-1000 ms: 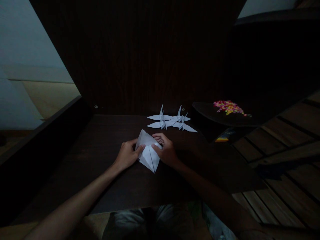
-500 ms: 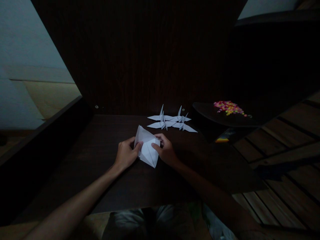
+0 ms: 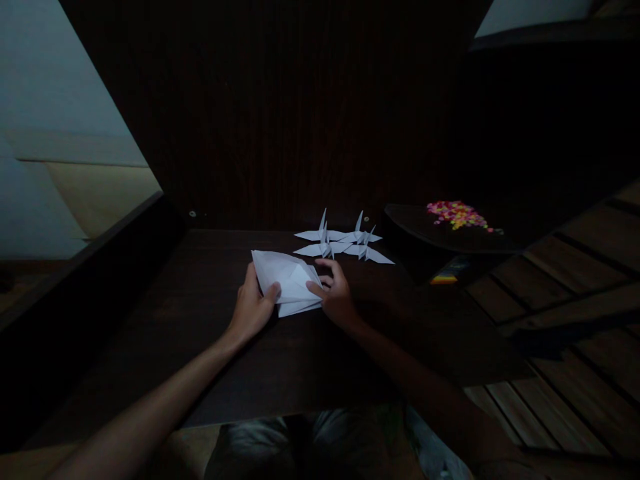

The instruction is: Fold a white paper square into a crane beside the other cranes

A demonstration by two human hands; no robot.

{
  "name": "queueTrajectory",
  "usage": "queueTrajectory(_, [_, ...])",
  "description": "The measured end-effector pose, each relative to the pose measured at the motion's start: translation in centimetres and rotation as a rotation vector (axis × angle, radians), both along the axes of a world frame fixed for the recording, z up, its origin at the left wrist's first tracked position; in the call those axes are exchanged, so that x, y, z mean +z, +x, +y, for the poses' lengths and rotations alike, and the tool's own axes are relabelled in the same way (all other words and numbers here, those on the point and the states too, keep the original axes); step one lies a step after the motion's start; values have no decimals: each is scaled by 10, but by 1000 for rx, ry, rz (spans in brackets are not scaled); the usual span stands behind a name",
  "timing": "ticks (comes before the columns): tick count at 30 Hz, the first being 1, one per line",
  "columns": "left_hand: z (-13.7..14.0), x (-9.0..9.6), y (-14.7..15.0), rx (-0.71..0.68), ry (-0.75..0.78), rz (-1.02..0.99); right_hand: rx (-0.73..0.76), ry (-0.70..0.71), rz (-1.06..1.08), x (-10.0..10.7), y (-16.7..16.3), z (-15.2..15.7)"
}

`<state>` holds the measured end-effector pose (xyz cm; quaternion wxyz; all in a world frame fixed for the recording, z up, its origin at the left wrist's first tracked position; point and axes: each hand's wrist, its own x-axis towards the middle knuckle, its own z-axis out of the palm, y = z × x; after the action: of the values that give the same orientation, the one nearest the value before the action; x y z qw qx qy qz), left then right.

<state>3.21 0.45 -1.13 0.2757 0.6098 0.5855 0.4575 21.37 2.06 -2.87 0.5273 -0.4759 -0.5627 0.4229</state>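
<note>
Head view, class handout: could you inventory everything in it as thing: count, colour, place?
Folded paper: one, white, between the hands
Paper cranes: four, white, back of desk
Small pieces: many, pink, red, yellow, on shelf
Shelf: one, dark, right
Striped item: one, yellow-orange and blue, under shelf, unclear
Desk: one, dark brown, centre
Back panel: one, dark brown, behind desk
Side board: one, dark, left
Wall: one, pale, left
Slats: several, brown, right
Left hand: one, bare, holding paper's left
Right hand: one, bare, paper's right
</note>
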Motion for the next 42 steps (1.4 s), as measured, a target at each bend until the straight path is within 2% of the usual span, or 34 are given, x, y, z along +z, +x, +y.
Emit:
queueTrajectory(5, [-6, 8, 2, 5, 34, 49, 59, -38, 118, 5, -3, -2])
queueTrajectory(8, [-5, 8, 2, 26, 40, 40, 106, 3, 132, 7, -3, -3])
queueTrajectory(17, [6, 1, -6, 58, 20, -64, 109, 187, -1, 2, 2, 0])
queueTrajectory(24, [9, -1, -8, 67, 6, -16, 153, 207, -63, 3, 2, -3])
queueTrajectory(34, [16, -1, -14, 127, -67, -139, 120, 211, -129, 0, 8, 2])
queueTrajectory(42, [18, 7, -15, 59, -141, -262, 43, 285, -215, 3, 10, 1])
